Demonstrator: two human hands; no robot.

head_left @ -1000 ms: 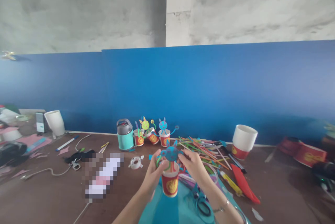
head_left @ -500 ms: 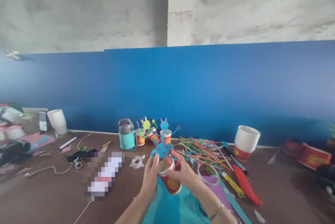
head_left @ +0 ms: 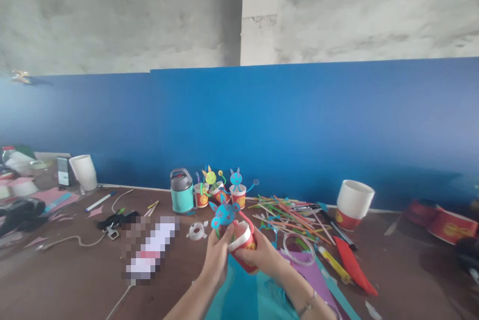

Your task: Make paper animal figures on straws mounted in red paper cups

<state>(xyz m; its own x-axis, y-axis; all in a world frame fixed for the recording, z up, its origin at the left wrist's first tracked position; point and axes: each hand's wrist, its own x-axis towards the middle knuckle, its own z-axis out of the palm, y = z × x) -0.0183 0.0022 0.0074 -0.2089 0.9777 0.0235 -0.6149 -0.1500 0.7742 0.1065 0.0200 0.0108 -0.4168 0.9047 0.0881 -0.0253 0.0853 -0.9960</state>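
A red and white paper cup [head_left: 245,259] is between my two hands above the table, tilted. A blue paper animal face [head_left: 224,214] with pointed ears rises over its rim. Round blue discs flank the face, and a pink straw [head_left: 246,220] curves up at the right. My left hand [head_left: 217,255] is closed at the cup's left side, its thumb by the rim just under the face. My right hand [head_left: 265,254] wraps round the cup's right side. Fingers behind the cup are hidden. Beneath lies blue sheet material [head_left: 237,295].
Similar cups with a yellow figure [head_left: 210,177] and a blue figure [head_left: 236,179] stand behind, beside a teal flask [head_left: 182,199]. Loose straws [head_left: 295,220], a tape ring [head_left: 196,231], a yellow tube [head_left: 335,264], a red pointed piece [head_left: 354,267] and stacked cups [head_left: 355,199] surround the hands.
The blue face has shifted left and tipped over from above the cup. The cup has turned in my hands, its opening now tilted to the left.
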